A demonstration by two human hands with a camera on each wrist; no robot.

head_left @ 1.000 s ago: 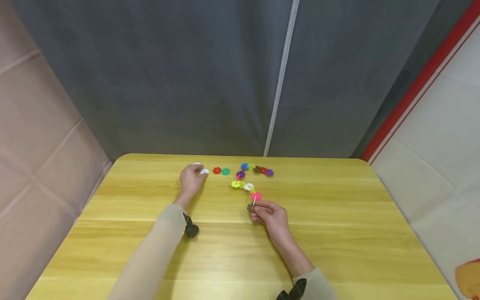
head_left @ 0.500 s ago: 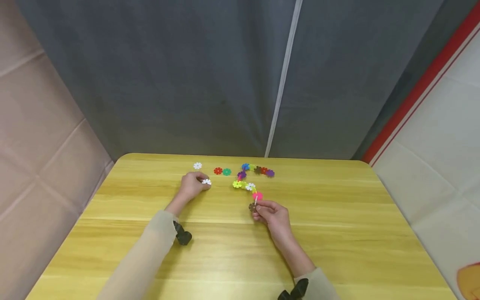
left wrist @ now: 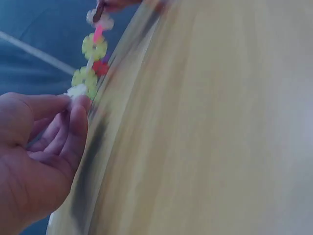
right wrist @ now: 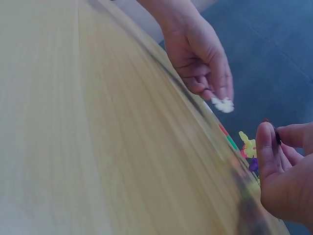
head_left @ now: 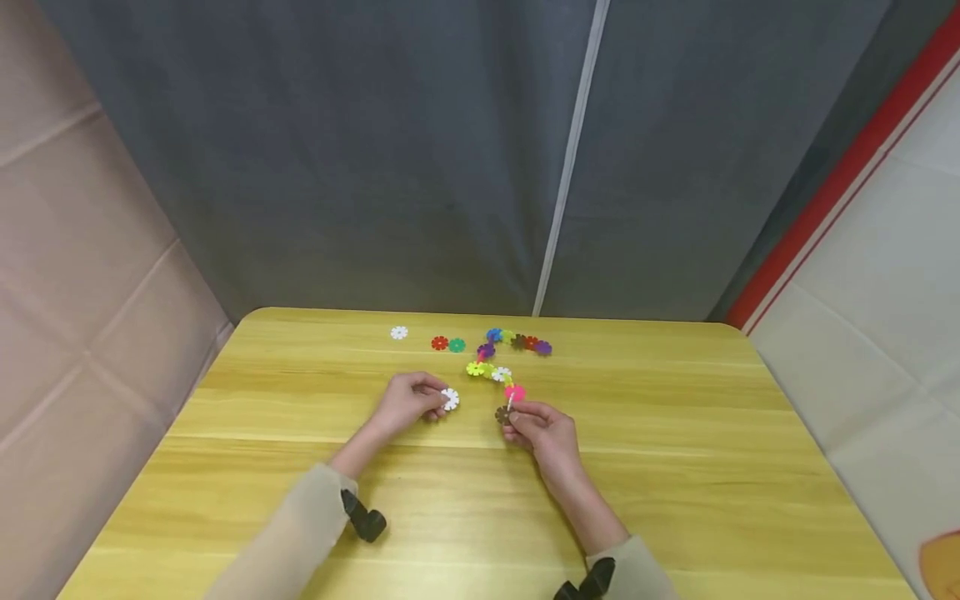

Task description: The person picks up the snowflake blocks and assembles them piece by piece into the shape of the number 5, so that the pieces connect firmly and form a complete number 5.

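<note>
Head view shows a change from a moment ago: the left hand (head_left: 408, 402) has come back from the far side of the yellow table (head_left: 675, 467) toward the person, and it brings a white flower piece (head_left: 449, 399) with it. That piece was up by the red piece (head_left: 439, 342) and the green piece (head_left: 457, 345); now it sits just left of the near end of the chain (head_left: 501, 372). The other white piece (head_left: 399, 332) has stayed on the table, to the far left of the chain.

The left hand pinches the white flower piece in its curled fingertips (left wrist: 78, 105) — the piece stands up on its edge, its flat face toward the chain. It is close to the chain's near end but not touching it.

The chain is a bendy line of flower pieces. It runs from its near end away from the person, then bends right at the far end, where a purple piece (head_left: 543, 347) sits last.

The right hand (head_left: 542, 429) has not moved. Its fingers are curled and pinch the brown piece (head_left: 502, 413) at the near end of the chain — a pink piece (head_left: 514, 392) comes next in line.
</note>
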